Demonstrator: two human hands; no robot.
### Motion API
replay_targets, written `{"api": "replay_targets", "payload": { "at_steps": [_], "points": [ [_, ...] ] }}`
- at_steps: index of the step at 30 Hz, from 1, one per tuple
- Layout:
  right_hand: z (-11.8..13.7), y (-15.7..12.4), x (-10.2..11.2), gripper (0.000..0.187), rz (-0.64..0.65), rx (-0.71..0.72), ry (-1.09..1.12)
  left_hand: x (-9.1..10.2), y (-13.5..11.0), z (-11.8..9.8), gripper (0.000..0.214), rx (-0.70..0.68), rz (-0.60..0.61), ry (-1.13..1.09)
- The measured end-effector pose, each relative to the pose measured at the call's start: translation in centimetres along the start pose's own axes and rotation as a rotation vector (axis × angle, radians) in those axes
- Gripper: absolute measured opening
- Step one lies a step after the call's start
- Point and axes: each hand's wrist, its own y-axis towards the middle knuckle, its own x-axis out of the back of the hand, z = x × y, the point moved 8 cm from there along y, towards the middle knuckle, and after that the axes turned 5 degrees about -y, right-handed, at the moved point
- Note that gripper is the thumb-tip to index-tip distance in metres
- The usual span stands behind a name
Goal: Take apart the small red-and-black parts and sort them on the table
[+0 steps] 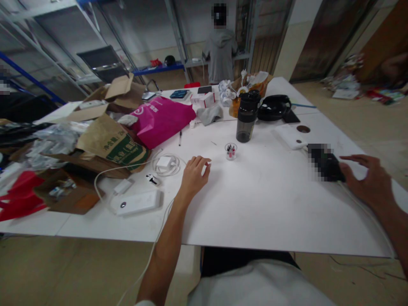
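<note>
My left hand is over the white table, its thumb and index fingertips brought together in a pinch. Whatever may be between them is too small to make out. To its right stands a small clear cup holding several small red and black pieces. My right hand is at the table's right side, fingers apart and stretched out. Its thumb is by the edge of a dark, partly blurred-out device, with a pale cable running beside it; whether they touch I cannot tell. A coiled white cable with a charger lies left of my left hand.
A dark bottle stands beyond the cup. On the left are a white power bank, a magenta bag, a brown paper bag and an open cardboard box. A person in grey stands at the back.
</note>
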Motion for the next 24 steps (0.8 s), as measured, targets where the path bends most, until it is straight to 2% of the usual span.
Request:
{"api": "replay_targets", "payload": {
  "at_steps": [3,7,15,20,22,24],
  "points": [
    [-0.1,0.0,0.2,0.067,-0.005,-0.065,0.057,0.0,0.0,0.0,0.015,-0.002,0.005,-0.004],
    [0.5,0.2,0.6,0.063,-0.023,-0.058,0.073,0.1,0.0,0.0,0.014,-0.01,-0.005,-0.022],
    [0.1,0.5,2.2,0.035,-0.177,-0.064,0.036,0.7,-0.1,0.7,0.015,0.025,-0.09,-0.172],
    [0.2,1.0,2.4,0.016,-0.231,0.037,0.047,1.0,0.0,1.1,0.022,-0.017,-0.156,-0.219],
    [-0.3,1.3,2.5,0.004,-0.269,0.031,0.034,1.1,-0.1,1.3,0.026,-0.029,-0.172,-0.222],
    [-0.8,1.6,2.5,0.002,-0.308,0.018,0.032,1.0,-0.1,1.4,0.031,-0.04,-0.18,-0.216]
  ]
}}
